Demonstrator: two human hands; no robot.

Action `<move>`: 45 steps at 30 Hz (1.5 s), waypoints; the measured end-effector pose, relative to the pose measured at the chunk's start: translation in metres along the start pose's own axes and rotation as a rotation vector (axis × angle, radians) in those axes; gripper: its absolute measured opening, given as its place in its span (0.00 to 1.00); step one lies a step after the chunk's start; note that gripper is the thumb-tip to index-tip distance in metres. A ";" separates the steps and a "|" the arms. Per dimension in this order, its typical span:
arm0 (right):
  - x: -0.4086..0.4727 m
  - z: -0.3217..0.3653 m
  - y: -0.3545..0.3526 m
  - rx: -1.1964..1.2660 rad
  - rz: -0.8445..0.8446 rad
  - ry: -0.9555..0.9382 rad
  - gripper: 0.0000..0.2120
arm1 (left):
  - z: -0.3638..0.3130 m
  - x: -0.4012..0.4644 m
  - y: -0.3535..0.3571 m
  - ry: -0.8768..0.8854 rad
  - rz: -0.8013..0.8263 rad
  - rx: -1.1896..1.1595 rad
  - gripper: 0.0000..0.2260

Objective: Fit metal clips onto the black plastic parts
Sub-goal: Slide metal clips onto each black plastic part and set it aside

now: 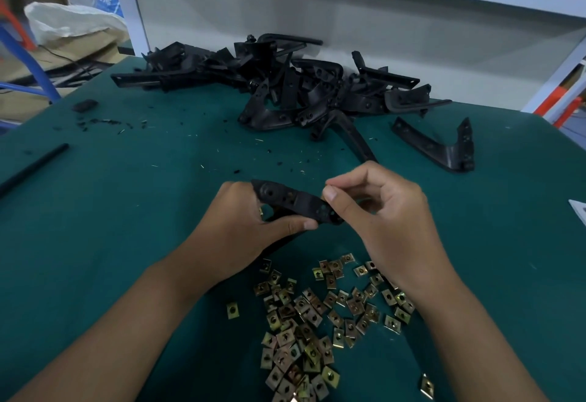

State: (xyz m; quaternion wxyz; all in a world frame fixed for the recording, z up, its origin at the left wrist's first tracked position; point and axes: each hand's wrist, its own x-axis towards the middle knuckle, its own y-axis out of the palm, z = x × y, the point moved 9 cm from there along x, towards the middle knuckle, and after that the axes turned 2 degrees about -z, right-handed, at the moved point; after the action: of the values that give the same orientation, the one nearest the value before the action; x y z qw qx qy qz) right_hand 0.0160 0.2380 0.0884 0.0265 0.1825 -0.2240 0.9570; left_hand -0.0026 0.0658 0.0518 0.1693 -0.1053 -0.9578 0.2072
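Your left hand (244, 227) grips a black part (298, 203) just beyond the clips (317, 322) scattered on the counter (126, 211). Your right hand (380, 221) pinches at the part's right end; whether it holds a clip, I cannot tell. The pile (279, 84) lies far beyond.

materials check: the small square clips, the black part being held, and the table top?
Clips: look like thin stamped metal with a yellowish, slightly iridescent plated finish and glints; each has a centre hole.
Held black part: seems moulded plastic, matte to satin black, with clean round holes.
Table top: dark green, dull and even, probably a rubber or vinyl mat; the exact material cannot be told.
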 end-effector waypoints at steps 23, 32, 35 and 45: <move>-0.024 0.008 0.014 -0.402 0.158 -0.518 0.04 | -0.027 -0.026 0.005 0.731 -0.142 0.642 0.06; -0.020 -0.001 0.007 -0.176 0.304 -0.313 0.02 | -0.030 -0.023 0.011 0.719 -0.030 0.537 0.06; -0.019 -0.004 0.007 -0.104 0.318 -0.246 0.02 | -0.028 -0.021 0.011 0.693 0.024 0.491 0.06; -0.022 -0.004 0.003 -0.090 0.195 -0.264 0.03 | -0.027 -0.019 0.003 0.555 -0.020 0.391 0.07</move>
State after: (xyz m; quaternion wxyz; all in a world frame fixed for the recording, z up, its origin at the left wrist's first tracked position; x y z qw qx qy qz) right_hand 0.0344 0.2380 0.0760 -0.0878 0.2826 -0.2848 0.9117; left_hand 0.0248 0.0731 0.0685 0.4427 -0.1138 -0.8182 0.3489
